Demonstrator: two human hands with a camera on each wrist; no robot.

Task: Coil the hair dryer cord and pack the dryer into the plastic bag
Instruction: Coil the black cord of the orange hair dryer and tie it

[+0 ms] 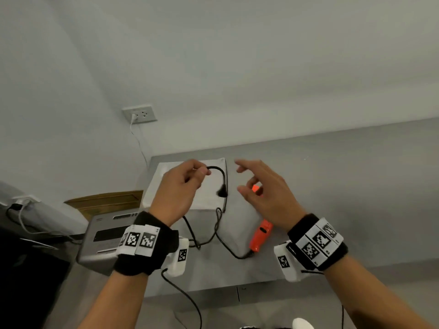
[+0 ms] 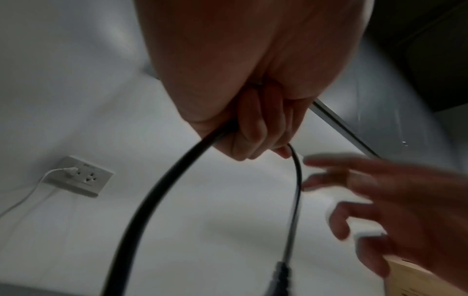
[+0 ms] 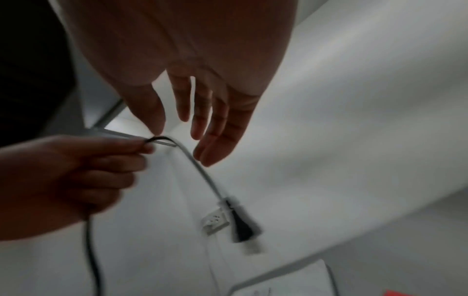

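Observation:
My left hand (image 1: 184, 184) is raised above the grey table and pinches the black cord (image 1: 219, 173) near its plug end; the plug (image 1: 222, 193) dangles just below. In the left wrist view the cord (image 2: 162, 190) runs out of my curled fingers (image 2: 253, 128). The rest of the cord loops over the table to the orange hair dryer (image 1: 260, 236), which lies flat, partly hidden under my right hand (image 1: 259, 186). That hand hovers open beside the cord, fingers (image 3: 215, 124) spread, touching nothing. The white plastic bag (image 1: 166, 184) lies flat behind my left hand.
A grey machine (image 1: 104, 236) stands at the table's left edge, with a brown cardboard box (image 1: 107, 201) behind it. A wall socket (image 1: 140, 113) with a white cable plugged in sits on the wall. The grey table (image 1: 344, 186) stretches to the right.

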